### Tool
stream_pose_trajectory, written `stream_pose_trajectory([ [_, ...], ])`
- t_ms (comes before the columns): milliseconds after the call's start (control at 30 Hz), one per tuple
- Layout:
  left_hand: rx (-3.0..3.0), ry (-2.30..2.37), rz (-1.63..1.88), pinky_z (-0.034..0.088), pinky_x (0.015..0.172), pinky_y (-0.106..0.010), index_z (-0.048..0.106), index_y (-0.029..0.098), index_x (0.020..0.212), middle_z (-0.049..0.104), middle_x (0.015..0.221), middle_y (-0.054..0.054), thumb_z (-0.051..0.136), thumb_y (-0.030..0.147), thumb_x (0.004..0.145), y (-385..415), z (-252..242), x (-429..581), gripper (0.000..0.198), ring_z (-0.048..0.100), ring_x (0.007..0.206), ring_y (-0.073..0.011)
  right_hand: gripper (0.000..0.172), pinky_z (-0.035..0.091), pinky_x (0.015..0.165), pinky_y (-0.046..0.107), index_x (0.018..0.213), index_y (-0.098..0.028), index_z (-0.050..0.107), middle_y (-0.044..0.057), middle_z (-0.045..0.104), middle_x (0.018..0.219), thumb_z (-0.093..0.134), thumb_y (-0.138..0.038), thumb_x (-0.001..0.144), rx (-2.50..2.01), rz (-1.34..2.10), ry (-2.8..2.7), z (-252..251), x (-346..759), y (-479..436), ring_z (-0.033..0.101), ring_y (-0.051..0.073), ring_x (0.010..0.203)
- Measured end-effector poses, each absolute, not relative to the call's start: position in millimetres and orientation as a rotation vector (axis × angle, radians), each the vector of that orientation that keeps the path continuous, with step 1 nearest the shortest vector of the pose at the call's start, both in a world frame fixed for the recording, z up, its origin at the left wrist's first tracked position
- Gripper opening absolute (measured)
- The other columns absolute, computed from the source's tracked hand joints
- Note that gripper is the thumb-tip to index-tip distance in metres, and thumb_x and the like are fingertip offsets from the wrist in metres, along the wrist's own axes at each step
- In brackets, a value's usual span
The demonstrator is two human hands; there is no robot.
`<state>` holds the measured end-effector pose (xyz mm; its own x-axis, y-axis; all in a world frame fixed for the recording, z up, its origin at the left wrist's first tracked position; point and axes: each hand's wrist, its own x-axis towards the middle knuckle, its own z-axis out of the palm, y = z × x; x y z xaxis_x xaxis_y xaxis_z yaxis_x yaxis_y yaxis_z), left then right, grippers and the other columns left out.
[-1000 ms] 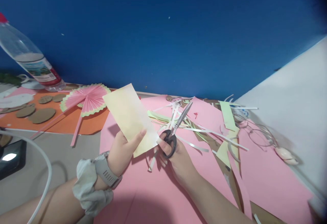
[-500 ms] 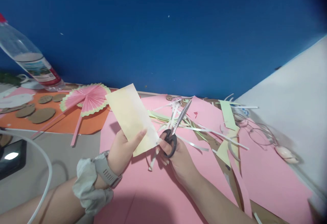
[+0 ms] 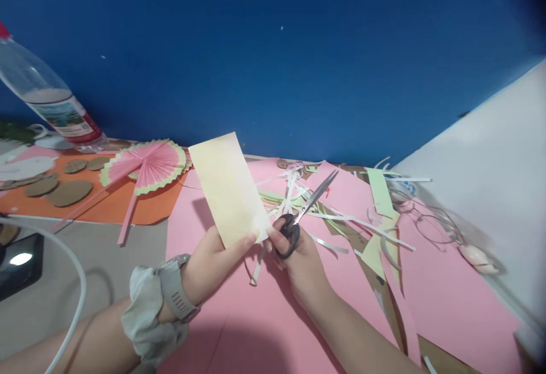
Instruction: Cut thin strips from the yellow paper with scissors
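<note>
A pale yellow paper rectangle [image 3: 226, 189] is raised above the pink sheet, tilted with its top leaning left. My left hand [image 3: 222, 254] grips its lower edge, thumb in front and the other fingers hidden behind. My right hand [image 3: 298, 254] has black-handled scissors [image 3: 313, 199] looped on its fingers, the blades together and pointing up to the right. The thumb and fingertips of that same hand also touch the paper's lower right corner. Beyond the scissors lies a heap of white and green paper strips [image 3: 290, 192].
Pink paper [image 3: 239, 328] covers the work surface. Left are a folded paper fan [image 3: 147, 163], cardboard discs [image 3: 69, 193] on orange paper, a tilted-looking plastic bottle [image 3: 63, 109], a dark phone-like device [image 3: 21, 266] and a white cable [image 3: 79, 266]. Glasses [image 3: 441, 226] and a mouse-shaped white object [image 3: 478, 257] lie right.
The paper has shifted right and slightly up, and stands more upright. My left thumb has slid down to its lower edge. The scissors have tipped further to the right.
</note>
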<state>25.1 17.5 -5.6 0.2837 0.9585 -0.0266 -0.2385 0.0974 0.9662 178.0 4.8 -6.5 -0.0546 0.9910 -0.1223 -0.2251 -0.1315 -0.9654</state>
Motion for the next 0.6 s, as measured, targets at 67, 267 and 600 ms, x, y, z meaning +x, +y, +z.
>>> stream_pose_trajectory([
  [67,1.174,0.939,1.042,0.052,0.09,-0.036,0.07,0.013,0.103,0.075,0.095,-0.011,0.06,0.032,0.088,18.4,-7.2,25.0,0.026,0.067,0.099,-0.0253,0.028,0.032,0.04,0.017,0.073,-0.018,0.049,-0.007,0.05,0.057,0.066,-0.037,0.086,-1.13,1.406,-1.046,-7.0,177.3,3.1,0.035,0.004,0.04],
  [267,1.305,1.201,1.182,0.051,0.06,-0.025,0.062,0.017,0.063,0.063,0.056,0.0,0.056,0.033,0.09,18.0,-6.0,18.8,0.032,0.061,0.056,-0.0139,0.045,0.047,0.051,0.025,0.087,-0.018,0.055,-0.002,0.053,0.066,0.063,-0.061,0.079,-0.915,1.711,-1.174,-11.6,178.6,-0.4,0.051,0.011,0.052],
  [600,1.272,1.282,1.419,0.053,0.069,-0.026,0.065,0.018,0.078,0.073,0.078,-0.003,0.069,0.032,0.079,20.4,11.4,21.0,0.014,0.068,0.076,-0.0184,0.065,0.041,0.059,0.027,0.105,-0.014,0.06,0.006,0.061,0.079,0.051,-0.073,0.079,-0.99,1.825,-1.526,2.0,189.1,0.0,0.052,0.015,0.065],
])
